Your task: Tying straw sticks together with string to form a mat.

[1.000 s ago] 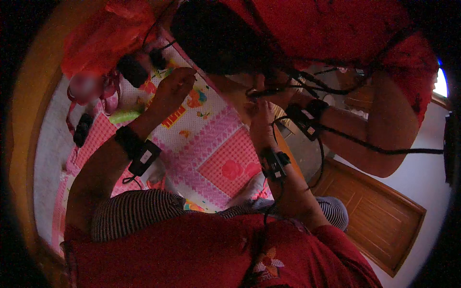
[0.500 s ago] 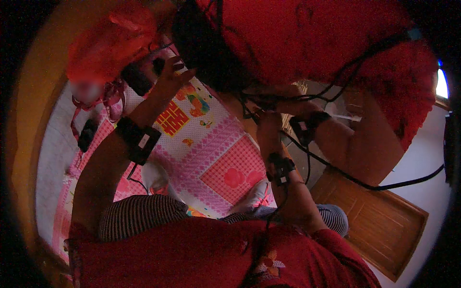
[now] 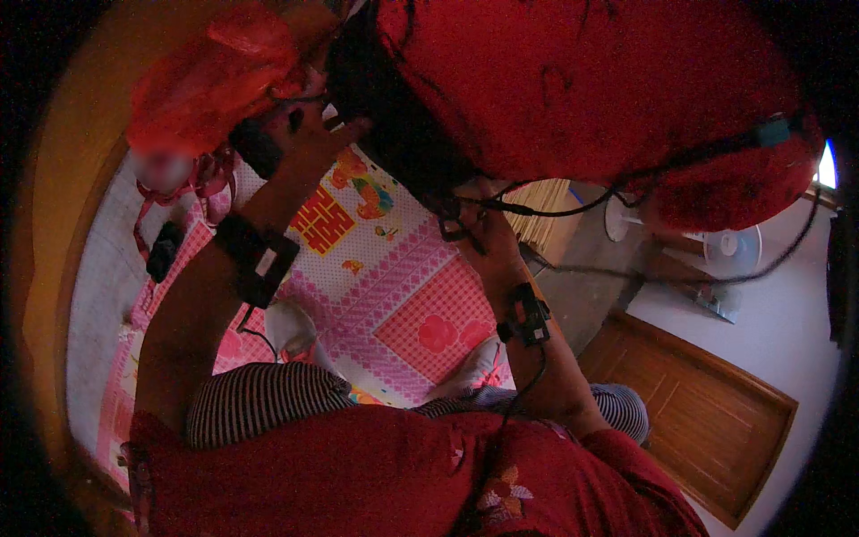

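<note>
My left hand (image 3: 313,139) reaches up from the left, its fingers apart, with one finger against the edge of a large black cloth-like thing (image 3: 376,98). Dark, low-lit pieces (image 3: 257,148) lie beside that wrist. My right hand (image 3: 483,231) is at the lower corner of the black thing, its fingers bent around something dark. Black loops of cord or strap (image 3: 456,224) cross those fingers, so what they grip cannot be made out. A thin black cable (image 3: 546,213) runs from there to the right. Both my forearms wear black strapped-on devices.
A person in red clothing (image 3: 591,98) fills the top. A pink-and-white patterned cloth (image 3: 394,259) is spread below my hands. An orange-red bag (image 3: 215,76) is at the upper left. To the right are thin pale sticks (image 3: 537,219) and a brown wooden panel (image 3: 707,412).
The other person's bare forearms have gone from beside my right hand, uncovering the sticks and white round things. Their red clothing and cable have shifted. My hands have moved only slightly.
</note>
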The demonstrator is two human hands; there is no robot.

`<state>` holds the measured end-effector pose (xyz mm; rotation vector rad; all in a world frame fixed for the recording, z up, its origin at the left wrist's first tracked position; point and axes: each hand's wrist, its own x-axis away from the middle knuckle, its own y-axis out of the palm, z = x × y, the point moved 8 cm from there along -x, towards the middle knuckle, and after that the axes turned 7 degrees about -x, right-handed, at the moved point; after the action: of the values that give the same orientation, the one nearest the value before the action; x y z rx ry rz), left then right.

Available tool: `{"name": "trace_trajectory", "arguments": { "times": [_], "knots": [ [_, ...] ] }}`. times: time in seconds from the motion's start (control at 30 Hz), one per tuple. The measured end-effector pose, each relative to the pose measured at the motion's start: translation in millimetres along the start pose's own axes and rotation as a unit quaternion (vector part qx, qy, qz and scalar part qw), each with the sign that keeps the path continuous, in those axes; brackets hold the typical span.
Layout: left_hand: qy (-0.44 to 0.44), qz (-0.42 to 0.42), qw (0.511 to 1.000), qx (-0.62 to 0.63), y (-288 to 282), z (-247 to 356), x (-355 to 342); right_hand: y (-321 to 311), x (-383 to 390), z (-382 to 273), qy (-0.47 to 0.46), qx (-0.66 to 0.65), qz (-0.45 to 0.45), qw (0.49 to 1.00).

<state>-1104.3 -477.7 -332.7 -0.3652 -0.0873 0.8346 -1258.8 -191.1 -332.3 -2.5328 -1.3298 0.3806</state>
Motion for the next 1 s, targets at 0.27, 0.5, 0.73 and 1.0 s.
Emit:
{"name": "trace_trajectory", "arguments": {
  "times": [0.27,0.5,0.73,1.0],
  "knots": [
    [-0.108,0.043,0.992,-0.043,-19,16,1,25,-21,-38,0.074,0.017,-0.083,0.994],
    [-0.133,-0.054,0.930,0.339,13,15,14,27,-19,3,0.126,-0.125,-0.212,0.961],
    [-0.139,-0.183,0.881,0.414,17,70,22,35,-39,-17,0.190,-0.383,-0.039,0.903],
    [0.106,-0.160,0.946,0.261,19,68,13,30,-32,22,0.073,-0.095,-0.081,0.989]
  ]
}}
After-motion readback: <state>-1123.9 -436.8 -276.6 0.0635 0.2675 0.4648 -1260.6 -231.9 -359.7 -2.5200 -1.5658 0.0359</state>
